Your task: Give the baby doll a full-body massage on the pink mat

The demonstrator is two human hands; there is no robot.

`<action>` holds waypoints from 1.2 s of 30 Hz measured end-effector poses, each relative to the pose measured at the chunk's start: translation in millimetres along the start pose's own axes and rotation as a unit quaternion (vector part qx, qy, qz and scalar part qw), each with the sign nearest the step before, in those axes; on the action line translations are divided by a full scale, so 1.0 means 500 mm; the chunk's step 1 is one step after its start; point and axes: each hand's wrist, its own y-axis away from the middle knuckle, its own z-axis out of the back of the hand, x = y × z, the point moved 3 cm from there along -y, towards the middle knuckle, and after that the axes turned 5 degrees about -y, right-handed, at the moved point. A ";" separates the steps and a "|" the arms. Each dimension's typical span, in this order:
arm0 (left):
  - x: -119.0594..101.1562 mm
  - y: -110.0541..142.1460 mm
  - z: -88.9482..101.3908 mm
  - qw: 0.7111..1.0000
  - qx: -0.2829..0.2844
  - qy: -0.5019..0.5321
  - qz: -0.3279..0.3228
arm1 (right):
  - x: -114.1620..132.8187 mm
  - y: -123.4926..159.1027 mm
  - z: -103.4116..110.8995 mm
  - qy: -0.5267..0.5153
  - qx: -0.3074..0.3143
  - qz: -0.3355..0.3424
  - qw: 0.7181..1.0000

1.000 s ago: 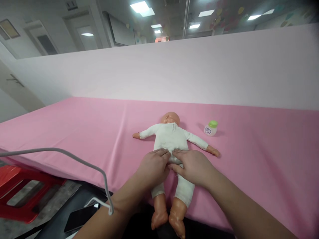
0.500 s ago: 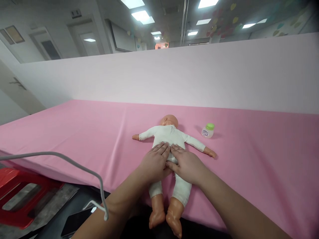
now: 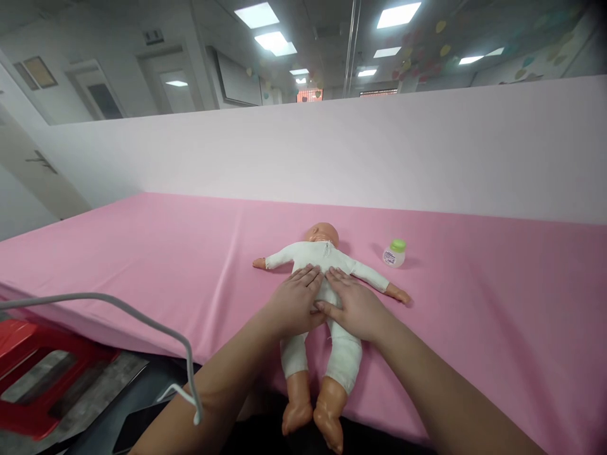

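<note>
A baby doll with a white cloth body lies stretched out on the pink sheet, its head away from me and its feet towards me. My left hand rests flat on the left side of its lower torso, fingers extended. On the opposite side, my right hand lies with its fingers stretched over the cloth. Both thumbs come close together between the hands. The palms hide part of the doll's waist and hips. Neither hand grips anything.
A small clear jar with a green lid stands right of the doll. The pink sheet reaches a white wall. At lower left are a grey cable, a red stool and a dark phone.
Both hands have slid slightly up and outward on the doll's torso, uncovering a little more cloth between them. The view has tilted up slightly; the jar has stayed in place.
</note>
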 end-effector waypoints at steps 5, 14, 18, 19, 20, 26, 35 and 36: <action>0.005 -0.003 -0.014 1.000 0.016 -0.003 -0.003 | -0.003 -0.010 -0.012 0.003 0.021 -0.016 1.000; 0.017 -0.023 0.039 1.000 0.004 0.013 0.023 | -0.043 -0.031 0.009 -0.042 -0.094 -0.007 0.995; 0.029 -0.039 0.030 0.999 0.021 0.015 0.025 | -0.068 -0.050 -0.006 -0.038 -0.088 -0.012 0.995; 0.030 -0.040 0.023 0.999 0.025 0.015 0.021 | -0.072 -0.052 -0.011 -0.038 -0.078 -0.013 0.996; 0.031 -0.041 0.017 0.999 0.029 0.015 0.018 | -0.074 -0.054 -0.015 -0.040 -0.070 -0.013 0.997; 0.026 -0.047 0.024 0.999 0.046 0.010 0.023 | -0.086 -0.055 -0.012 -0.076 -0.100 -0.020 0.992; 0.039 -0.093 0.030 1.000 0.011 -0.009 0.028 | -0.089 -0.068 0.003 -0.086 -0.099 -0.023 0.991; 0.040 -0.093 0.023 0.999 0.016 -0.012 0.026 | -0.091 -0.070 -0.001 -0.084 -0.086 -0.024 0.992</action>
